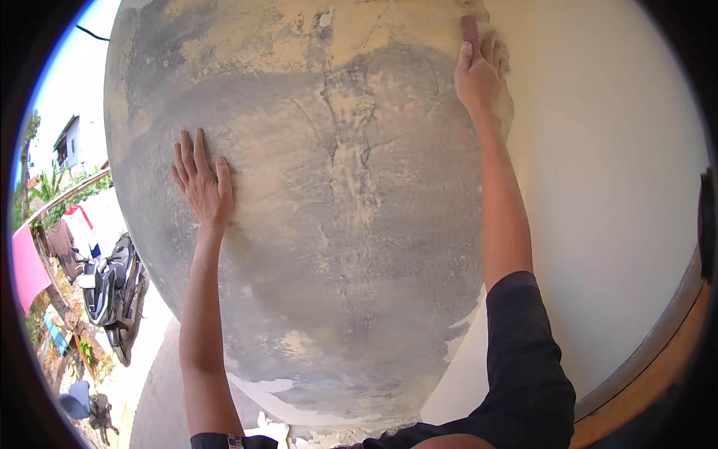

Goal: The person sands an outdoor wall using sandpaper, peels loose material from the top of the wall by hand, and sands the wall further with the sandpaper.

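A wall patch coated in rough grey plaster (284, 179) fills the middle of the view, with cracks and a ridged seam running down it. Flat against its left part rests my left hand (200, 183), fingers spread and holding nothing. High on the right, my right hand (480, 78) is closed around a reddish-brown piece of sandpaper (470, 31). The hand presses it near the edge where grey plaster meets cream wall. The far fingers look slightly blurred, and part of the sandpaper is hidden by the hand.
A smooth cream wall (606, 165) adjoins on the right, with a wooden frame (651, 374) at its lower edge. Outside at left are a parked motor scooter (112, 288), hanging laundry (28, 266) and a blue chair (75, 400). Broken plaster edges lie low down.
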The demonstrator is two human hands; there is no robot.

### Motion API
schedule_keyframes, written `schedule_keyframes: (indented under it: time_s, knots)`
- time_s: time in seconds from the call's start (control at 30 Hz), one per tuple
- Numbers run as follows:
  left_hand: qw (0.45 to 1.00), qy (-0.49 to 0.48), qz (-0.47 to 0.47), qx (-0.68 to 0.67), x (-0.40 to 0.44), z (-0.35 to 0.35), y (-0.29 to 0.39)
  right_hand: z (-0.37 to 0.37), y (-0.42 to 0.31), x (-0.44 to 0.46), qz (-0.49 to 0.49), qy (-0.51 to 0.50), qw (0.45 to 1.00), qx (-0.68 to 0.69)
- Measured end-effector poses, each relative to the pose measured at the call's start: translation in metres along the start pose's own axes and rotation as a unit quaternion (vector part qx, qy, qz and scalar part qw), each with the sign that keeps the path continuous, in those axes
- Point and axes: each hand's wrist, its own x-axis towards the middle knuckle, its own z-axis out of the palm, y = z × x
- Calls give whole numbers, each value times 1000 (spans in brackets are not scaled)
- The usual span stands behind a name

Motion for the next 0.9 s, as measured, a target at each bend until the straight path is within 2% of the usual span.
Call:
schedule_keyframes:
  time_s: [0.1, 0.13, 0.17, 0.2, 0.23, 0.27, 0.3, 0.33, 0.4, 0.47, 0.5, 0.53, 0.57, 0.67, 0.73, 0.8, 0.9]
  knots:
    - [1000, -9, -5, -13, -6, 3, 0, 26, -23, -5, 32, 120, 992, 26]
    - [1000, -10, -2, -21, -5, 3, -2, 48, -55, -7, -1, 177, 983, 47]
    - [1000, -6, 2, -29, -4, 2, -5, 71, -101, -18, -33, 168, 985, 22]
    - [1000, -15, -5, -18, -4, 2, -5, 88, -159, -42, -65, 124, 990, 1]
    - [1000, -20, -1, -18, -5, 1, -8, 99, -218, -70, -121, 96, 985, 83]
    - [1000, -24, 3, -19, -5, 2, -12, 128, -267, -97, -190, 98, 977, -5]
    - [999, -29, 5, -20, -9, 4, -17, 134, -303, -122, -296, -6, 954, 49]
    - [997, 23, 15, -75, -12, 7, -22, 134, -312, -116, -331, -47, 942, 33]
    - [998, -19, 10, -58, -18, -6, -44, 135, -325, -110, -390, -136, 911, 2]
    - [998, -41, 0, -46, -26, -16, -73, 112, -265, -80, -319, -47, 945, 53]
    - [999, -38, -6, -26, -26, -19, -91, 103, -220, -59, -292, 35, 954, -55]
    - [999, -37, -12, -6, -27, -23, -111, 81, -172, -46, -238, 48, 970, -4]
    - [999, -34, -15, 13, -24, -26, -129, 65, -134, -37, -147, 53, 988, -14]
    - [995, 23, -98, -1, -26, -23, -163, 53, -70, -9, 132, 47, 990, -2]
    - [992, 29, -120, 19, -26, -23, -165, 56, -99, -19, 167, 109, 980, 4]
    - [990, 39, -133, 15, -26, -25, -165, 105, -176, -30, 47, 141, 989, -20]
    - [988, 56, -141, 0, -25, -25, -173, 151, -340, -84, -149, 84, 983, 66]
